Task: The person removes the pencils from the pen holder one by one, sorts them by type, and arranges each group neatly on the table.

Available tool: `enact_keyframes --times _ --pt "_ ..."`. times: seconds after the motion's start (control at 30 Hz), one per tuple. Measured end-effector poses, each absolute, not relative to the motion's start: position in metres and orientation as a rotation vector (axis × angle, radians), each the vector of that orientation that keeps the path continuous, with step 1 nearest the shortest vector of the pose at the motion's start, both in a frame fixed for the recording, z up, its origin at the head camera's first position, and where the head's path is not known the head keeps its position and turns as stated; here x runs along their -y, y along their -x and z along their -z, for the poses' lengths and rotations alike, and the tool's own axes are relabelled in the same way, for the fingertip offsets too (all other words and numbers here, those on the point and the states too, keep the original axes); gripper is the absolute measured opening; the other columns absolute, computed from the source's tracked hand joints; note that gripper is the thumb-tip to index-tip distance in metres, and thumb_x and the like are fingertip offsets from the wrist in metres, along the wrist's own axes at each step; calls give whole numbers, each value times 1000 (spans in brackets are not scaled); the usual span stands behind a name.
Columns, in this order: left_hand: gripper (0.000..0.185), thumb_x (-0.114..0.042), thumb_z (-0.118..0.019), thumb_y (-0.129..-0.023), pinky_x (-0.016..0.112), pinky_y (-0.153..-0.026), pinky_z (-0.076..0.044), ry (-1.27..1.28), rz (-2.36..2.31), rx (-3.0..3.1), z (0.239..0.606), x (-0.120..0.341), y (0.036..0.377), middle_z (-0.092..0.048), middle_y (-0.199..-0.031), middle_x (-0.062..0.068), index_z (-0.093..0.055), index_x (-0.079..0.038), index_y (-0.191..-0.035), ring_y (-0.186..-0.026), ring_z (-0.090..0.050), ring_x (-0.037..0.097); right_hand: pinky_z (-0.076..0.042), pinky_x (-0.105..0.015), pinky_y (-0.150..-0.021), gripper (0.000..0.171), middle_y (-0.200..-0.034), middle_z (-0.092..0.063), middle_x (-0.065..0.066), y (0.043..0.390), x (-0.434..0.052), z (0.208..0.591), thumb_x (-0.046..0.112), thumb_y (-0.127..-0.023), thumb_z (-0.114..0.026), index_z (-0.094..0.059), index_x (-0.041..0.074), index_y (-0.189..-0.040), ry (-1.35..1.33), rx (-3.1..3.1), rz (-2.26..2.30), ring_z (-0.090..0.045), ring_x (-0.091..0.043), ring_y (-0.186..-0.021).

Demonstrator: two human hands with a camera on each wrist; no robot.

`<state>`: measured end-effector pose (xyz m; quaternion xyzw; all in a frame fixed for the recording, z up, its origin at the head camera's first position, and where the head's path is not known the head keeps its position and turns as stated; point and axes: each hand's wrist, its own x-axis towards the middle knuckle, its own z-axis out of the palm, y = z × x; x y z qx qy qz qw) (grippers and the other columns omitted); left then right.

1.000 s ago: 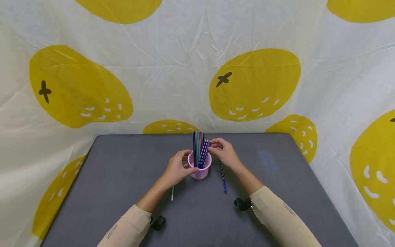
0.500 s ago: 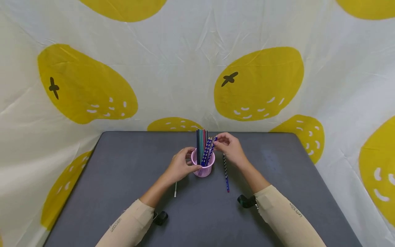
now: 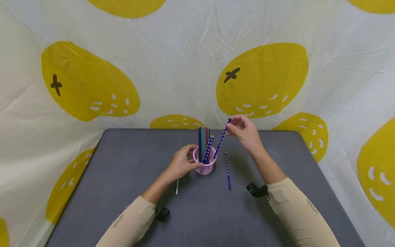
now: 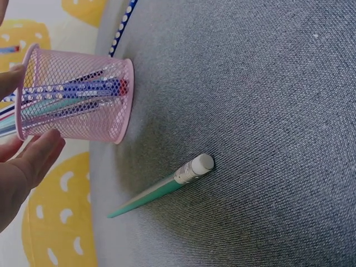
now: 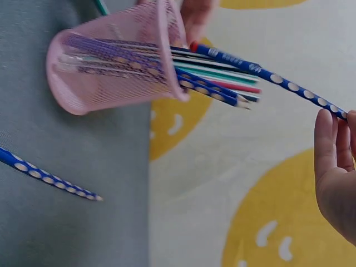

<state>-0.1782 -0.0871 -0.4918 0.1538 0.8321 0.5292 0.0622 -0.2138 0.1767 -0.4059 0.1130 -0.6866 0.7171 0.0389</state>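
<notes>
My left hand grips the pink mesh pencil cup at its rim, thumb on the near side. Upright in the cup stand several pencils, some dark, green or red, and some blue with pale dots. To the cup's right, my right hand is raised and pinches a blue dotted pencil near its sharpened tip. This pencil leans, and its red end is right at the cup's mouth in the right wrist view. Fingers of the left hand show beside the mesh in the left wrist view.
A second blue dotted pencil lies on the grey table right of the cup. Near the left hand lies a green pencil with a white eraser. Behind the table hangs a white cloth with yellow fruit shapes.
My right hand has moved up and to the right, drawing the blue dotted pencil up from among the others in the cup. The left hand keeps its grip on the cup.
</notes>
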Motion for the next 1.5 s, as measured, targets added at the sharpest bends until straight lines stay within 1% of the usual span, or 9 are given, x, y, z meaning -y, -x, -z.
enact_keyframes --times 0.27,0.4,0.53,0.7,0.87,1.07,1.2,1.33,1.5 --pt "74 -9 -91 -78 45 -94 -61 -495 -1622 -2477 494 87 177 -59 -134 30 -53 7 -140 -118 -64 48 -64 -25 -75 24 -95 -65 2 215 -202 398 -3 -99 -64 -54 -8 -120 -322 2077 -2192 -72 -8 -82" --pt "74 -10 -91 -78 41 -92 -62 -490 -1609 -2497 493 88 177 -61 -132 28 -53 6 -140 -117 -65 46 -64 -23 -75 25 -95 -64 1 217 -213 408 2 -100 -64 -54 -9 -121 -294 2223 -2119 -70 -6 -82" --pt "73 -11 -91 -78 39 -91 -63 -483 -1602 -2507 492 88 176 -62 -131 26 -54 5 -139 -116 -66 44 -63 -23 -78 31 -98 -63 3 218 -222 426 6 -102 -62 -53 -11 -126 -223 2394 -2022 -67 -3 -83" --pt "73 -10 -91 -79 39 -92 -63 -482 -1603 -2499 492 87 175 -61 -132 24 -54 5 -140 -116 -66 44 -63 -25 -77 35 -98 -65 1 214 -231 464 3 -102 -62 -52 -16 -130 -146 2484 -1987 -66 -1 -80" --pt "74 -9 -90 -78 43 -93 -62 -487 -1605 -2491 493 88 175 -60 -133 29 -52 7 -140 -117 -65 47 -64 -28 -73 33 -96 -70 -10 210 -233 497 0 -100 -63 -54 -19 -126 -110 2569 -1962 -66 -4 -74" --pt "73 -11 -90 -79 41 -92 -62 -493 -1581 -2517 492 88 175 -61 -133 26 -54 4 -140 -116 -66 45 -63 -28 -71 32 -104 -70 -24 211 -233 524 6 -102 -64 -58 -15 -126 -73 2725 -1855 -66 -8 -74" --pt "72 -11 -90 -79 43 -92 -62 -491 -1585 -2521 494 88 175 -61 -132 25 -54 4 -139 -116 -66 45 -62 -23 -70 32 -104 -69 -23 211 -230 533 6 -101 -63 -59 -14 -126 -24 2783 -1856 -64 -8 -76" --pt "72 -10 -91 -79 41 -91 -63 -493 -1588 -2525 495 88 175 -62 -132 26 -54 5 -139 -115 -66 45 -62 -21 -66 28 -95 -70 -17 212 -225 540 1 -99 -64 -60 -16 -121 17 2784 -1897 -63 -7 -71" --pt "73 -10 -90 -79 38 -91 -63 -512 -1590 -2514 495 88 176 -60 -133 30 -53 7 -140 -116 -66 47 -62 -22 -62 25 -95 -74 -20 214 -218 546 -1 -97 -66 -62 -16 -117 75 2814 -1850 -65 -7 -65"
